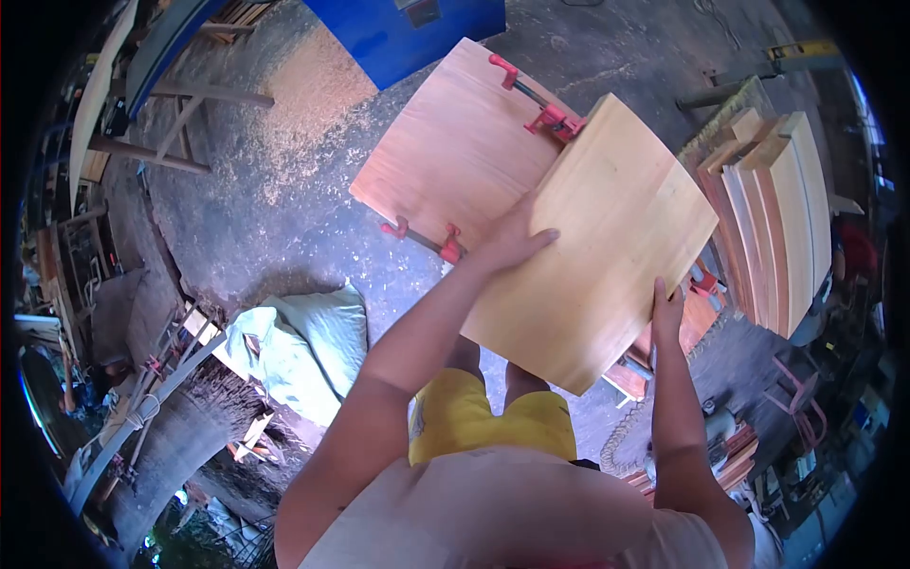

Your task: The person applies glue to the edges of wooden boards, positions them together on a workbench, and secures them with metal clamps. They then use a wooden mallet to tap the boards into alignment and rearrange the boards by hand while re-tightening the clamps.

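Observation:
A pale wooden panel (607, 237) lies tilted in front of my body, held by both hands. My left hand (515, 237) grips its left edge, thumb on the top face and the other fingers hidden. On the opposite edge, my right hand (668, 311) is closed with the thumb up along the side. Beneath it a second, pinkish wooden panel (455, 133) shows at the upper left. Red bar clamps (550, 120) sit at its far edge, and another red clamp (449, 245) is near my left forearm. Part of one more clamp (703, 281) shows beyond my right hand.
Stacked boards (773, 218) stand to the right. A blue panel (417, 38) is at the top, beside sawdust (318, 95) on the concrete floor. White sacks (303, 346) lie at the lower left, near a long metal bar (142, 412). A wooden trestle (180, 123) stands far left.

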Tool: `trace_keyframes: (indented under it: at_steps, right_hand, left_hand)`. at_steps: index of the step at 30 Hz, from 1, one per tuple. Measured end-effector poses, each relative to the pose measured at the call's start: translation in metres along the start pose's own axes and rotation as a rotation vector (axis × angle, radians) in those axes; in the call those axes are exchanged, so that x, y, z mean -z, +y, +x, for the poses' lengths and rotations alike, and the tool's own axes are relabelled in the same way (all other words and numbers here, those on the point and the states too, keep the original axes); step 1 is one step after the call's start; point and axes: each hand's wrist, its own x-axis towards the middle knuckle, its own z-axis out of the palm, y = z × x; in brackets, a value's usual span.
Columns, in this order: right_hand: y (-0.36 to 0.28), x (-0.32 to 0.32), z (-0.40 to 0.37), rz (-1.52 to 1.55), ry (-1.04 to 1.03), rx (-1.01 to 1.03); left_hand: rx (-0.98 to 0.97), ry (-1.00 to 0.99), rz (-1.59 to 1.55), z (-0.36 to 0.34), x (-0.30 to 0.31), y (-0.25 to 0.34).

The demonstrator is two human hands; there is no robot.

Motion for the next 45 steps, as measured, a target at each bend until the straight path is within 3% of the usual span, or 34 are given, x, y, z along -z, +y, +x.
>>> trace_keyframes:
  at_steps: [8,13,16,18,21,26,29,34,36,38,40,43,45]
  right_hand:
    - [-0.008,-0.003,-0.008,0.075,0.026,-0.094]
    - [0.009,-0.004,-0.001,0.027,0.102,-0.127]
    - [0.011,-0.004,-0.002,0.003,0.143,-0.132]
    - [0.009,-0.006,-0.004,-0.021,0.16,-0.123]
    - [0.006,-0.005,-0.01,0.023,0.143,-0.051]
    - [-0.001,-0.002,-0.009,0.249,0.052,-0.01]
    - [-0.004,-0.005,-0.008,0.032,0.055,0.15]
    - [0.002,-0.01,0.005,-0.104,0.033,0.186]
    - [0.006,-0.003,0.011,0.079,-0.168,0.053]
    - [0.026,-0.008,0.012,0.162,-0.18,0.094]
    - [0.029,-0.015,0.005,0.242,-0.201,0.124]
    - [0.006,-0.005,-0.033,0.75,-0.23,0.028]
    - [0.032,-0.02,-0.05,0.692,-0.267,-0.02]
  left_hand:
    - [-0.18,-0.013,-0.224,0.052,-0.017,-0.019]
    - [0.057,-0.099,-0.097,0.003,0.008,0.016]
    - [0.084,-0.125,0.083,-0.016,0.003,-0.002]
    - [0.113,-0.011,0.043,-0.017,-0.002,-0.012]
    - [0.206,-0.004,-0.077,-0.005,-0.008,-0.004]
    - [0.194,0.035,0.078,0.004,-0.01,0.002]
    - [0.262,0.12,0.033,0.005,-0.004,0.008]
    - [0.201,0.198,0.232,0.009,0.004,0.001]
    - [0.263,0.203,0.24,0.0,-0.002,0.006]
    - [-0.084,0.53,0.857,-0.008,-0.022,0.008]
    - [-0.066,0.494,0.911,-0.023,-0.047,0.006]
    - [0.005,0.496,1.165,-0.05,-0.074,0.012]
    - [-0.091,0.357,1.121,-0.058,-0.075,0.009]
